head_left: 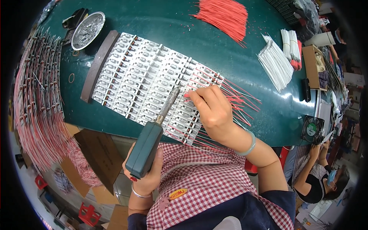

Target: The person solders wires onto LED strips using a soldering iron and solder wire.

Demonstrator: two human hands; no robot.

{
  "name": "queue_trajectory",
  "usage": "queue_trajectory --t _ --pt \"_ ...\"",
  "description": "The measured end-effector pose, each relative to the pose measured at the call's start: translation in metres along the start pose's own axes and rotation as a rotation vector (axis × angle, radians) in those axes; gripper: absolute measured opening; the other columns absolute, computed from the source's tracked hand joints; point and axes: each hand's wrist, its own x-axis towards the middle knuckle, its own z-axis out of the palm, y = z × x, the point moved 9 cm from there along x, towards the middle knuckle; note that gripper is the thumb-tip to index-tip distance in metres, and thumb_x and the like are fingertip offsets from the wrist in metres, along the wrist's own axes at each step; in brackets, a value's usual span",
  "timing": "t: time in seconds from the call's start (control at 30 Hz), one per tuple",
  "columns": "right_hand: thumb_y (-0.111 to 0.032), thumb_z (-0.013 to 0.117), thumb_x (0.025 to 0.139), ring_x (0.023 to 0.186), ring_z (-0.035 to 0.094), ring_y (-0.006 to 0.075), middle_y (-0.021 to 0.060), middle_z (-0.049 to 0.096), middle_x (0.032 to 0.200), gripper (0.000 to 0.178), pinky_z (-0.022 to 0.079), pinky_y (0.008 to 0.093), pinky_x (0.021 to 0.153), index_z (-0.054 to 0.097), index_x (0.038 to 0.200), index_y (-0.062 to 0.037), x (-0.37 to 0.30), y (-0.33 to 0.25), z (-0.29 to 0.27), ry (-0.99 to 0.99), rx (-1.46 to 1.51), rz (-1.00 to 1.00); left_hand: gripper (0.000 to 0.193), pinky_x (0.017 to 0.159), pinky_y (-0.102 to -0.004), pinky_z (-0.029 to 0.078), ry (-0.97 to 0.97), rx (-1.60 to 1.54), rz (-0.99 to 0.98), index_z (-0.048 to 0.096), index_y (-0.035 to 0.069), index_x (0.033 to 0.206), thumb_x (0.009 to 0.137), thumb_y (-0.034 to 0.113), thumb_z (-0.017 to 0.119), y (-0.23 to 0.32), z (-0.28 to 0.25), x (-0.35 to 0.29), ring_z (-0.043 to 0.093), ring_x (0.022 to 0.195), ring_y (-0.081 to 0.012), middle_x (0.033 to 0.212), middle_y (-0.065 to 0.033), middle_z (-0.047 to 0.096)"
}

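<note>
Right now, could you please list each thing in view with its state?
Left hand: closed around the soldering gun
Soldering gun: pointed at the circuit boards; heat cannot be told
Right hand: curled, grip unclear
Circuit boards: in rows, thin wires along the right side
Metal bowl: holding silvery scraps
Red wire pile: loose
White wire pile: loose, fanned
Cardboard box: open
Cooling fan: spinning or stopped, cannot tell

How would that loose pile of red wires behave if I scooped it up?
The pile of red wires would probably be light, since its strands look thin. They lie fairly straight, suggesting some stiffness. No tie shows, so it may splay apart.
</note>
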Motion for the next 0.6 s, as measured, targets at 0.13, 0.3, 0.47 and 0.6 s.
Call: queue_trajectory --t 0.13,0.3,0.47,0.6 --pt "0.003 0.063 0.067 0.079 0.059 0.0271 0.0125 0.062 0.092 0.037 0.051 0.0357 0.065 0.067 0.104 0.006 0.001 0.001 0.002 -0.01 -0.003 0.027 0.021 0.067 -0.0291 0.054 -0.086 0.016 0.004 0.07 -0.007 0.099 0.079 -0.003 0.075 0.0 0.008 0.003 0.069 0.074 -0.0213 0.09 -0.0139 0.069" --pt "0.002 0.063 0.068 0.08 0.059 0.0271 0.0124 0.061 0.092 0.037 0.051 0.0358 0.064 0.067 0.104 0.006 0.002 0.001 0.004 -0.024 -0.002 0.032 0.02 0.065 -0.029 0.052 -0.093 -0.017 -0.016 0.069 -0.008 0.097 0.079 -0.004 0.075 -0.002 0.011 0.003 0.067 0.071 -0.0221 0.089 -0.0143 0.068" --pt "0.001 0.063 0.068 0.08 0.058 0.0271 0.0123 0.061 0.092 0.037 0.05 0.036 0.064 0.067 0.105 0.0064 0.003 0.0 0.005 -0.035 0.003 0.031 0.018 0.063 -0.0293 0.051 -0.123 0.034 0.032 0.069 -0.008 0.096 0.08 -0.002 0.074 0.002 0.013 0.006 0.066 0.069 -0.0229 0.087 -0.0145 0.067" --pt "0.001 0.063 0.069 0.08 0.058 0.0272 0.0125 0.061 0.093 0.037 0.051 0.0355 0.064 0.067 0.105 0.0064 0.003 0.0 0.005 -0.042 -0.008 0.029 0.019 0.064 -0.0293 0.052 -0.125 0.059 0.016 0.069 -0.007 0.097 0.08 -0.002 0.075 0.003 0.011 0.005 0.066 0.069 -0.0228 0.087 -0.0141 0.067"
